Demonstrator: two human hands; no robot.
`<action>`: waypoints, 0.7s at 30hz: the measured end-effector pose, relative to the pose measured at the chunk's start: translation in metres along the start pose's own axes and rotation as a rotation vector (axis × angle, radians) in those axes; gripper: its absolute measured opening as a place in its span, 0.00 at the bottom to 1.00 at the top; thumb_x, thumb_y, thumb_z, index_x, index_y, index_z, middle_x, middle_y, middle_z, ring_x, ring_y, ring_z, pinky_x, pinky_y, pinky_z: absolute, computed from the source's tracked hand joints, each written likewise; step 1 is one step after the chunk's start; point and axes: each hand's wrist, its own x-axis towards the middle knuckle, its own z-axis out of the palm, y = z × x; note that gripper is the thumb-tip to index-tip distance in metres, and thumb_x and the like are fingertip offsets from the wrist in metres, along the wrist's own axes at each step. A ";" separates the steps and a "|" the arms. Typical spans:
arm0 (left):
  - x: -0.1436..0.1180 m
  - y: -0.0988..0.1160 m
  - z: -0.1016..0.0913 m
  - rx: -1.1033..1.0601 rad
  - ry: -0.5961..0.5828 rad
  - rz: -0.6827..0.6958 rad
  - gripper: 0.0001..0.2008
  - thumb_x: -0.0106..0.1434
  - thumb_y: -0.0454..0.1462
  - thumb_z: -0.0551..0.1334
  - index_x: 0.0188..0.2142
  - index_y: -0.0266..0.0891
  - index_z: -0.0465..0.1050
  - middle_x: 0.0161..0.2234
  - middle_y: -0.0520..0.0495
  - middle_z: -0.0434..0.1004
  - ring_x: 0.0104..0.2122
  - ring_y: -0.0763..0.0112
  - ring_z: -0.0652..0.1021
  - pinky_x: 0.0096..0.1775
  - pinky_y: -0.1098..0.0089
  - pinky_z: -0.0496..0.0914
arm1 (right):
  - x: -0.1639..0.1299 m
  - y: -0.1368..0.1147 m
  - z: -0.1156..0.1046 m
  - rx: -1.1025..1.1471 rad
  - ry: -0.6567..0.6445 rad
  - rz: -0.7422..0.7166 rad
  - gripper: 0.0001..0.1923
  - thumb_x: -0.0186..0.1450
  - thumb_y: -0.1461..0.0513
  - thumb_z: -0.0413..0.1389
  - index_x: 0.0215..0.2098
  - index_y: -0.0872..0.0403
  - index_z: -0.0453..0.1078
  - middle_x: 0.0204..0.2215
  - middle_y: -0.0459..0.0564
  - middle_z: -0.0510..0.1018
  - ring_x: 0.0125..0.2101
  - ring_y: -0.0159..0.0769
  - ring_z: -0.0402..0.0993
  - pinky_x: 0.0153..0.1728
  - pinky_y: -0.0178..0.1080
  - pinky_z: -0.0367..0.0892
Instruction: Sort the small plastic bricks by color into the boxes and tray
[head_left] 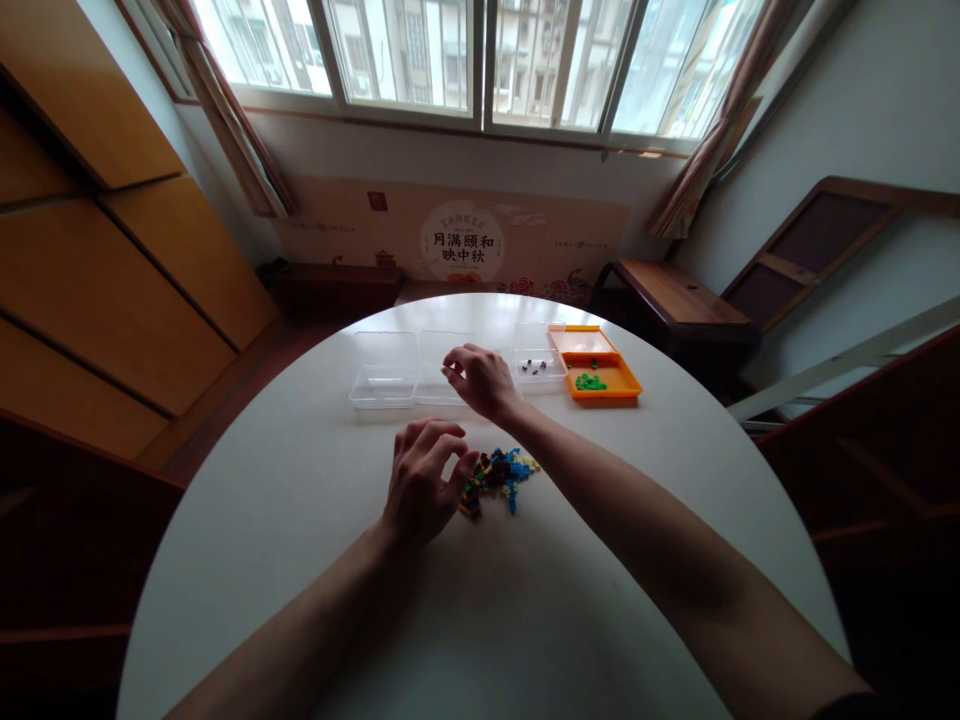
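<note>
A pile of small toy building bricks, blue, brown, green, yellow and cream, lies on the white round table. At its left edge is my left hand, its fingers curved and thumb and forefinger apart, with nothing visible between them. My right hand reaches over a clear plastic box, thumb and fingertips drawn together in a pinch. Whatever they hold, if anything, is too small to make out. The right hand and forearm hide part of that box.
Another clear open box stands to the left. To the right, a clear box holds several dark bricks. Beside it, an orange lidded box holds green bricks. A wooden chair stands beyond the white table.
</note>
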 end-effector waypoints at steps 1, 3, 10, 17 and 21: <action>0.000 0.000 0.000 0.001 0.002 0.000 0.06 0.64 0.36 0.59 0.30 0.40 0.68 0.37 0.47 0.75 0.43 0.64 0.71 0.46 0.60 0.64 | -0.001 -0.001 0.001 0.005 -0.001 0.002 0.04 0.65 0.64 0.57 0.36 0.56 0.74 0.32 0.48 0.77 0.28 0.32 0.69 0.30 0.35 0.60; 0.000 -0.001 0.000 0.007 0.006 -0.006 0.06 0.64 0.36 0.59 0.30 0.40 0.68 0.37 0.47 0.75 0.43 0.64 0.72 0.46 0.60 0.64 | -0.006 -0.001 0.002 0.017 -0.001 0.004 0.05 0.65 0.63 0.56 0.36 0.55 0.74 0.31 0.48 0.77 0.28 0.32 0.69 0.31 0.35 0.61; 0.001 0.002 0.000 0.002 0.007 -0.043 0.05 0.64 0.36 0.59 0.30 0.40 0.68 0.37 0.48 0.75 0.41 0.64 0.72 0.45 0.60 0.64 | -0.039 0.012 -0.014 0.184 0.085 0.019 0.04 0.64 0.64 0.56 0.32 0.54 0.73 0.28 0.46 0.75 0.27 0.31 0.68 0.31 0.34 0.63; 0.002 0.008 0.001 -0.021 -0.087 -0.021 0.03 0.61 0.32 0.59 0.34 0.40 0.70 0.39 0.46 0.75 0.44 0.61 0.71 0.46 0.58 0.64 | -0.078 0.028 -0.042 0.244 0.114 0.017 0.03 0.62 0.65 0.57 0.31 0.54 0.73 0.26 0.45 0.74 0.23 0.27 0.63 0.28 0.32 0.61; 0.000 0.011 0.003 -0.023 -0.281 0.163 0.12 0.58 0.33 0.61 0.43 0.44 0.72 0.48 0.46 0.73 0.53 0.56 0.67 0.54 0.52 0.59 | -0.099 0.032 -0.059 0.236 0.069 -0.003 0.04 0.63 0.65 0.56 0.32 0.55 0.73 0.26 0.45 0.74 0.23 0.28 0.64 0.28 0.31 0.62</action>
